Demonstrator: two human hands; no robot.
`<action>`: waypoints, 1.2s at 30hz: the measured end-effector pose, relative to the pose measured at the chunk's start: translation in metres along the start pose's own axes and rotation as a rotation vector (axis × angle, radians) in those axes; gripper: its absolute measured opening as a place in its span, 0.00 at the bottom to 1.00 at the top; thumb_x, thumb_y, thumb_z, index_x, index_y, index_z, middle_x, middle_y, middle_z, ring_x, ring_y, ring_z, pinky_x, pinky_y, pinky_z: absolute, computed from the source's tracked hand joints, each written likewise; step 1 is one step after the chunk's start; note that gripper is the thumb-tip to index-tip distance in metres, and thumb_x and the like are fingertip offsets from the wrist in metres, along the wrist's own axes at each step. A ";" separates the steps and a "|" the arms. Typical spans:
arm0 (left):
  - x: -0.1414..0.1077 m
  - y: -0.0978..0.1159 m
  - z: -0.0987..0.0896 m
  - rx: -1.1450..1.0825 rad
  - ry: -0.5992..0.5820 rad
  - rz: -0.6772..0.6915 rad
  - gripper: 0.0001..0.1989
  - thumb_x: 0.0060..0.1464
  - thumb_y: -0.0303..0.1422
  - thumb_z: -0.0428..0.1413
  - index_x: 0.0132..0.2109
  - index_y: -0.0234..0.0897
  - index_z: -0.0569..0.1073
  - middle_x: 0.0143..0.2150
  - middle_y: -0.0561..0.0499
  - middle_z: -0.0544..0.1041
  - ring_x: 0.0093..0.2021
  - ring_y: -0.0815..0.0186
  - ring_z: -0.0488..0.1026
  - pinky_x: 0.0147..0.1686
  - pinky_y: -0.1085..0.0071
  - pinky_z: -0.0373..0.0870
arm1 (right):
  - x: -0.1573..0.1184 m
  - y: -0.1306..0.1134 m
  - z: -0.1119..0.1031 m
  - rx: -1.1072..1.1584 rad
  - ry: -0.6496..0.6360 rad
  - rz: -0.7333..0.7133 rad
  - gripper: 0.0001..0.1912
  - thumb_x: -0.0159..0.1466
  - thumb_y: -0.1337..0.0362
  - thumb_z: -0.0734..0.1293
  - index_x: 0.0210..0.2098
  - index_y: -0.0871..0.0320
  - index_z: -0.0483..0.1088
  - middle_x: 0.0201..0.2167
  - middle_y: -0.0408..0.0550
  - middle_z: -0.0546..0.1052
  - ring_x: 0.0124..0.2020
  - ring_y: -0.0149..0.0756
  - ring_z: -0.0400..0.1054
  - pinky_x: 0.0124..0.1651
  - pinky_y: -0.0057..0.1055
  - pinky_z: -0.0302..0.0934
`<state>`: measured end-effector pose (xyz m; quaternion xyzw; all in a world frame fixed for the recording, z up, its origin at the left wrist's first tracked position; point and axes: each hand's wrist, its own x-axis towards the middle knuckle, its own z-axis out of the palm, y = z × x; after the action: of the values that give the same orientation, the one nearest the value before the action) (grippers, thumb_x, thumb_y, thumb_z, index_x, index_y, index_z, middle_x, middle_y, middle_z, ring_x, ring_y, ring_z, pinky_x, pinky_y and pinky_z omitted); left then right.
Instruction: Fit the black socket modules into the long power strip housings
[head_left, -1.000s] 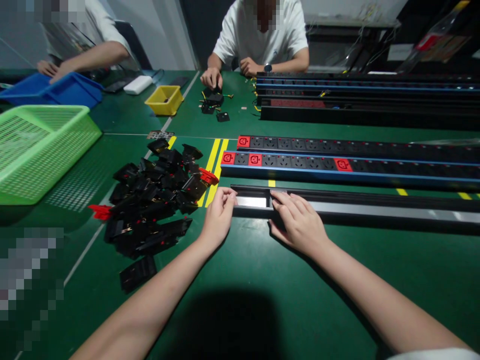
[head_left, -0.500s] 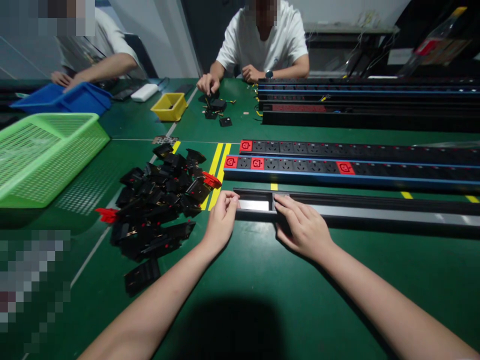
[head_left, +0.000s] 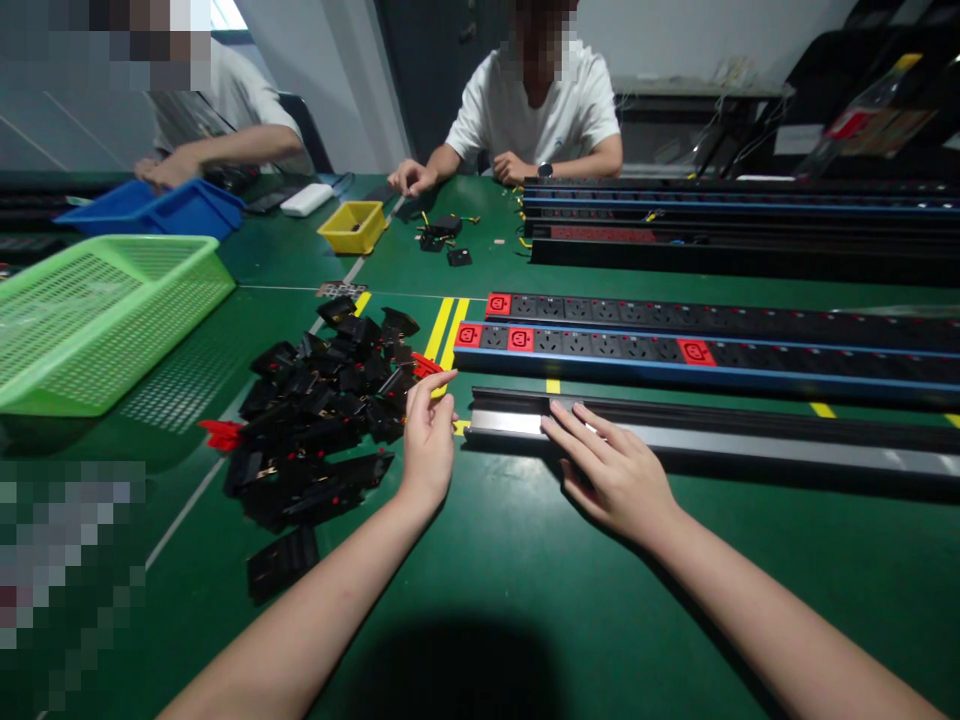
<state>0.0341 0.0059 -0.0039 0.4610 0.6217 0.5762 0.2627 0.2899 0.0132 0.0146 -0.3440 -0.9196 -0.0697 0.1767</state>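
Observation:
A long black channel point(head_left: 510, 424) with a bright metal inside lies across the table, its open side up. My right hand point(head_left: 615, 465) rests on it near the left end, fingers stretched over the channel and thumb at the near side. A small dark piece may lie under those fingertips, but they cover it. Just off the channel's left end is my left hand point(head_left: 430, 445), index finger extended and thumb apart, with nothing visible in it. Close to its left spreads a pile of black socket modules point(head_left: 315, 400), with a few red ones among them.
Behind the channel lie two socket strips, one a blue-edged power strip point(head_left: 600, 345). More strips point(head_left: 720, 250) are stacked farther back. A green basket point(head_left: 112, 330), a blue bin point(head_left: 150, 210) and a yellow box point(head_left: 352, 228) stand left. Two people sit across the table.
My left hand has come off the channel's end and moved slightly left, its index finger now extended. My right hand stays on the channel. The person opposite has drawn a hand back from the small parts.

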 end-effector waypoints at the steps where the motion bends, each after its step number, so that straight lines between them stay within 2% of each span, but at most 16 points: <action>1: 0.001 -0.001 0.000 -0.013 0.007 -0.001 0.18 0.63 0.36 0.49 0.58 0.44 0.70 0.60 0.45 0.67 0.43 0.66 0.72 0.39 0.69 0.72 | 0.000 0.000 -0.001 0.000 0.000 0.002 0.35 0.64 0.67 0.63 0.70 0.53 0.53 0.69 0.43 0.58 0.67 0.45 0.56 0.54 0.41 0.66; 4: 0.004 -0.003 0.000 -0.051 0.012 -0.016 0.20 0.62 0.37 0.51 0.61 0.47 0.69 0.69 0.46 0.58 0.48 0.64 0.72 0.36 0.71 0.73 | 0.000 -0.001 -0.002 0.004 0.003 0.004 0.36 0.63 0.67 0.63 0.70 0.52 0.52 0.68 0.44 0.59 0.66 0.46 0.57 0.54 0.42 0.66; 8: 0.006 -0.005 0.000 -0.087 -0.010 -0.086 0.22 0.61 0.38 0.52 0.62 0.48 0.68 0.74 0.46 0.49 0.43 0.67 0.75 0.29 0.75 0.72 | 0.000 -0.001 -0.001 0.004 0.007 0.003 0.37 0.63 0.67 0.63 0.70 0.52 0.51 0.68 0.45 0.59 0.67 0.46 0.57 0.54 0.42 0.66; 11: 0.006 -0.005 0.000 -0.088 -0.028 -0.122 0.24 0.60 0.37 0.53 0.63 0.47 0.68 0.75 0.46 0.47 0.41 0.68 0.75 0.24 0.76 0.70 | 0.000 -0.001 -0.001 0.000 0.003 -0.003 0.35 0.64 0.67 0.63 0.69 0.53 0.53 0.69 0.44 0.58 0.67 0.45 0.56 0.55 0.41 0.65; 14: 0.005 -0.003 0.001 -0.059 -0.037 -0.104 0.24 0.59 0.36 0.53 0.63 0.47 0.68 0.75 0.46 0.46 0.42 0.68 0.74 0.25 0.75 0.70 | 0.000 0.000 0.000 -0.007 0.003 -0.005 0.34 0.64 0.67 0.62 0.69 0.54 0.55 0.69 0.44 0.57 0.67 0.45 0.55 0.55 0.41 0.64; 21: 0.004 0.002 -0.001 0.040 -0.033 -0.056 0.20 0.59 0.35 0.53 0.58 0.43 0.71 0.73 0.45 0.52 0.41 0.69 0.73 0.40 0.68 0.74 | 0.000 -0.002 -0.001 -0.009 0.000 0.006 0.35 0.64 0.67 0.63 0.69 0.53 0.53 0.69 0.44 0.58 0.67 0.45 0.56 0.54 0.42 0.65; 24: 0.005 0.004 -0.002 0.066 -0.023 0.008 0.15 0.58 0.31 0.53 0.51 0.39 0.74 0.68 0.45 0.61 0.51 0.64 0.72 0.48 0.67 0.72 | 0.000 -0.002 -0.001 -0.011 0.009 0.005 0.35 0.64 0.67 0.63 0.70 0.53 0.52 0.68 0.44 0.58 0.67 0.45 0.56 0.53 0.42 0.66; 26: 0.005 0.005 -0.003 0.068 -0.020 0.036 0.12 0.58 0.30 0.52 0.48 0.39 0.74 0.62 0.45 0.67 0.56 0.62 0.70 0.49 0.67 0.72 | 0.000 -0.001 -0.001 -0.011 0.012 0.003 0.35 0.64 0.67 0.62 0.70 0.53 0.52 0.68 0.44 0.58 0.67 0.45 0.56 0.54 0.42 0.65; 29: 0.005 0.007 -0.003 0.054 -0.008 0.026 0.10 0.57 0.29 0.52 0.46 0.39 0.74 0.53 0.46 0.74 0.49 0.64 0.73 0.43 0.70 0.73 | 0.000 -0.001 -0.001 -0.007 0.015 0.003 0.36 0.64 0.67 0.63 0.70 0.53 0.51 0.68 0.44 0.58 0.67 0.45 0.57 0.54 0.42 0.65; 31: 0.005 0.007 -0.004 0.052 0.012 0.032 0.11 0.57 0.29 0.53 0.47 0.40 0.73 0.50 0.47 0.74 0.44 0.66 0.74 0.40 0.72 0.72 | 0.000 -0.001 -0.001 -0.004 0.018 0.002 0.37 0.63 0.67 0.63 0.70 0.52 0.50 0.68 0.45 0.59 0.66 0.46 0.57 0.54 0.42 0.66; 34: 0.007 0.006 -0.006 0.090 0.024 0.083 0.15 0.57 0.29 0.54 0.52 0.41 0.72 0.55 0.46 0.72 0.36 0.71 0.71 0.35 0.74 0.70 | 0.000 -0.001 -0.001 -0.004 0.012 0.004 0.37 0.63 0.67 0.63 0.70 0.52 0.51 0.68 0.44 0.58 0.66 0.46 0.57 0.54 0.42 0.66; 36: 0.008 0.002 -0.007 0.141 -0.021 0.090 0.19 0.57 0.29 0.55 0.56 0.42 0.70 0.59 0.46 0.69 0.31 0.74 0.68 0.34 0.74 0.69 | 0.000 -0.002 0.000 -0.007 0.009 0.007 0.36 0.64 0.67 0.63 0.70 0.53 0.52 0.69 0.44 0.58 0.67 0.46 0.57 0.54 0.42 0.65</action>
<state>0.0257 0.0091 0.0014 0.5118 0.6367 0.5373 0.2098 0.2890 0.0118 0.0150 -0.3473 -0.9174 -0.0739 0.1796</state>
